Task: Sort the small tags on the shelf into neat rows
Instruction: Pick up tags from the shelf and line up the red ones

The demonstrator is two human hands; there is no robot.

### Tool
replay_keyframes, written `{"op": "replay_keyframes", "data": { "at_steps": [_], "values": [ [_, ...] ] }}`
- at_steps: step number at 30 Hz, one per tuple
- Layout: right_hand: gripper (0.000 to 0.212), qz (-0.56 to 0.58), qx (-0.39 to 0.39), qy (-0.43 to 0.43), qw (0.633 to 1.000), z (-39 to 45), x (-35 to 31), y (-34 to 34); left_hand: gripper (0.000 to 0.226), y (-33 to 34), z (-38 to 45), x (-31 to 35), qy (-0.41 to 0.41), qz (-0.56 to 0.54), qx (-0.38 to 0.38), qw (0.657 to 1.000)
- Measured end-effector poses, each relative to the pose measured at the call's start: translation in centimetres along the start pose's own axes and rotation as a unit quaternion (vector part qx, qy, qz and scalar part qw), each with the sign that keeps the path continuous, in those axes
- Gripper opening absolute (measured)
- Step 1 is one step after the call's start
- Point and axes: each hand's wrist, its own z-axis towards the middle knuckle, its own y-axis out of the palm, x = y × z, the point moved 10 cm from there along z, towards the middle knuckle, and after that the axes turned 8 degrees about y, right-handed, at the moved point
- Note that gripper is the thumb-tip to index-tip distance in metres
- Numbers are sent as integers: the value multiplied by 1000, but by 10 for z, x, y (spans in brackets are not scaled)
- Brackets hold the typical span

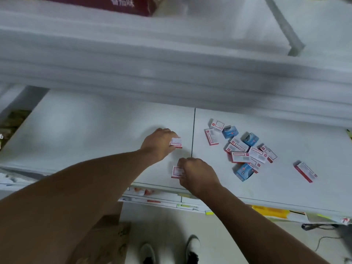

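Row-starting step: left hand [159, 142] pinches one red-white tag [176, 143], right hand [197, 173] probably grips another [177, 172] on shelf [95, 121]; next, align both, fetch from pile [242, 149]

I can't read the tag [176, 143] print — too small; upper shelves [171, 60] are blurred, shoes [192, 250] cut off.

Red-and-white tags [240, 156] and blue tags [250, 139] on white shelf [95, 121].
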Motion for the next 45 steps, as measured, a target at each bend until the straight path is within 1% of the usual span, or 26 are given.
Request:
{"op": "replay_keyframes", "data": {
  "at_steps": [2, 5, 6, 9, 11, 12, 14, 17, 23, 25, 28, 31, 33, 34, 35, 36, 38, 39, 41, 43, 44, 45],
  "values": [
    [31, 4, -8, -1, 1000, 3, 0, 7, 32, 8, -1, -3, 1, -10, -2, 1000],
    [31, -1, -10, -4, 1000, 9, -3, 13, 39, 15, -2, -12, 1, -24, 2, 1000],
    [32, -2, -12, -2, 1000, 11, -3, 14, 46, 16, -2, -15, -2, -35, -2, 999],
    [32, -8, -12, 0, 1000, 15, -5, 16, 79, 20, -13, -21, -18, -92, -24, 995],
    [31, -1, -17, 1, 1000, 15, -9, 12, 86, 13, -30, -28, -46, -158, -2, 986],
    [30, 1, -20, 3, 1000, 16, -11, 9, 84, 8, -40, -34, -60, -174, 12, 983],
    [30, 2, -25, 8, 1000, 20, -17, 3, 76, -4, -59, -43, -80, -157, 31, 984],
    [29, -9, -30, 14, 999, 26, -24, -1, 67, -10, -83, -54, -92, -141, 30, 985],
    [26, -23, -27, 24, 999, 42, -28, 7, 62, -3, -100, -50, -53, -158, 25, 986],
    [24, -21, -24, 31, 999, 44, -26, 14, 60, -1, -103, -47, -60, -161, 44, 984],
    [27, -24, -15, 24, 999, 44, -27, 25, 58, 0, -110, -44, -77, -176, 84, 978],
    [27, -7, -2, 18, 1000, 44, -27, 29, 58, 3, -117, -40, -85, -189, 107, 972],
    [35, 41, 5, 34, 999, 40, -20, 23, 57, 2, -124, -41, -111, -225, 140, 958],
    [42, 83, 23, 49, 995, 35, -12, 13, 58, -1, -128, -42, -135, -258, 168, 942],
    [45, 131, 47, 67, 988, 29, -1, 0, 57, -4, -134, -44, -162, -291, 198, 922],
    [42, 187, 72, 85, 976, 23, 10, -12, 56, -7, -139, -46, -189, -321, 220, 902],
    [31, 315, 104, 133, 934, 7, 33, -25, 53, -8, -148, -45, -225, -386, 237, 862],
    [29, 381, 98, 161, 905, 0, 41, -23, 51, -7, -151, -42, -232, -414, 235, 848],
    [32, 505, 55, 215, 834, -12, 45, -4, 52, 1, -152, -31, -239, -457, 217, 829],
    [30, 593, 23, 243, 768, -19, 37, 20, 54, 16, -152, -21, -256, -501, 201, 801],
    [33, 617, 16, 249, 746, -22, 30, 30, 55, 25, -151, -16, -266, -523, 194, 786],
    [39, 628, 14, 255, 735, -22, 23, 41, 55, 33, -149, -11, -275, -540, 185, 774]
  ]
}}
